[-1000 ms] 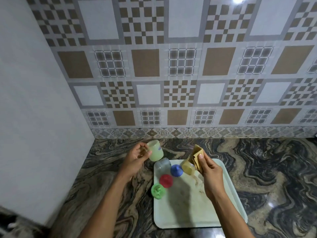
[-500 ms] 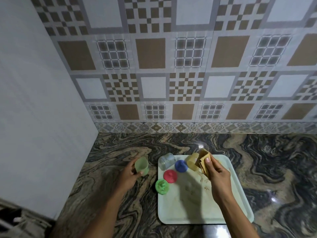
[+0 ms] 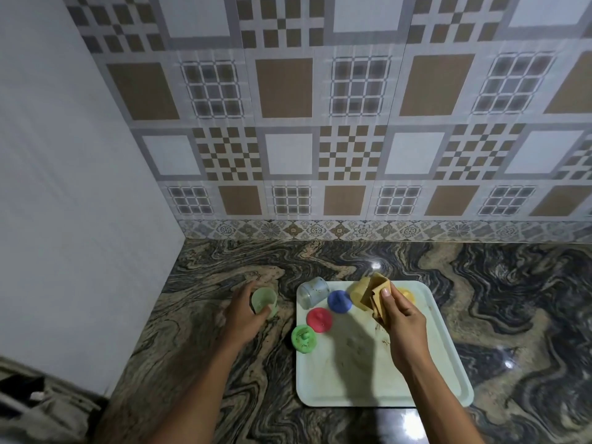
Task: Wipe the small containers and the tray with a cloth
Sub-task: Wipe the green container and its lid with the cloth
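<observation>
A pale tray [image 3: 368, 379] lies on the marble counter. At its far end lie a clear container [image 3: 312, 291] on its side, a yellow container [image 3: 358, 291], a blue lid [image 3: 339, 301] and a red lid [image 3: 319, 319]. A green lid [image 3: 303, 338] overlaps the tray's left edge. My left hand [image 3: 243, 315] grips a light green container [image 3: 264, 302] standing on the counter left of the tray. My right hand [image 3: 403, 318] pinches a folded tan cloth [image 3: 379, 299] above the tray, next to the yellow container. A yellow lid [image 3: 408, 294] peeks out behind that hand.
The tiled wall [image 3: 320, 139] rises behind the counter and a plain white wall [image 3: 64, 203] closes the left side. Brown stains [image 3: 382, 334] mark the tray's surface near my right hand. The dark marble counter [image 3: 512, 299] stretches to the right.
My left hand has lowered the light green container from above the tray's corner down to the counter on the left. My right hand with the cloth stays over the tray.
</observation>
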